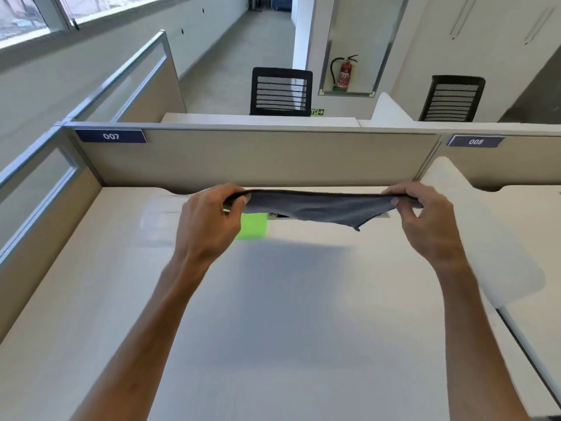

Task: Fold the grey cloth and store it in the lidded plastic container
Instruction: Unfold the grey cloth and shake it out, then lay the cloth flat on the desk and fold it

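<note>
Above the near counter (273, 329), your left hand (209, 220) and right hand (425, 220) pinch the grey cloth (315, 208) in their fingers at its top corners, stretched midair; it's light, limp, so keep gripping corners.

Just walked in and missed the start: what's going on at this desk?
A person holds a grey cloth stretched in the air between the left hand and right hand, above the white desk. The clear plastic container with a green lid sits behind the left hand. No cloth is stored yet.
</note>
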The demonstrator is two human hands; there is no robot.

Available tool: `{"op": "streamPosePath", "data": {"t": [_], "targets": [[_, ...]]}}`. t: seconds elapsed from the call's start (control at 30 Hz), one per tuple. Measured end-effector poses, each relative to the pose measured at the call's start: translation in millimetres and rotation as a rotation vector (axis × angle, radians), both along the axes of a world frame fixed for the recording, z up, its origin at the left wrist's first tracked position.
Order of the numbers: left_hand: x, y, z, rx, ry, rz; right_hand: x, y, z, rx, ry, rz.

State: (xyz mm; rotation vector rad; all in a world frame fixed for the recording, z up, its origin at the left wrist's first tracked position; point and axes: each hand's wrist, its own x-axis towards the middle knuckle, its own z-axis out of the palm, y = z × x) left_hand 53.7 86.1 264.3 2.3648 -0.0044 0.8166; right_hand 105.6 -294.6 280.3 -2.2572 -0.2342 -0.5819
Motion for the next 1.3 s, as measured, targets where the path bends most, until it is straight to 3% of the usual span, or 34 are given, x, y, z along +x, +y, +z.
{"op": "streamPosePath", "data": {"t": [0.13, 0.27, 0.37, 0.6, 0.73, 0.97, 1.3], "targets": [[-48, -26, -104, 0.017, 0.06, 0.006, -32, -14, -90, -0.116, 0.27, 0.01], [-115, -55, -225, 0.12, 0.342, 0.062, -85, -9, -194, -0.248, 0.592, -0.043], [-156, -60, -278, 0.251, 0.438, 0.028, -133, -5, -254, -0.286, 0.684, -0.049], [-184, -65, -298, 0.29, 0.572, 0.061, -184, -1, -289, -0.355, 0.54, -0.076], [-199, -64, -307, 0.282, 0.522, 0.066, -198, -5, -291, -0.394, 0.517, -0.077], [-223, -68, -330, 0.259, 0.489, 0.067, -206, -7, -299, -0.264, 0.61, -0.111], [-233, -61, -336, 0.287, 0.456, 0.034, -204, -20, -303, -0.25, 0.621, -0.066]]}}
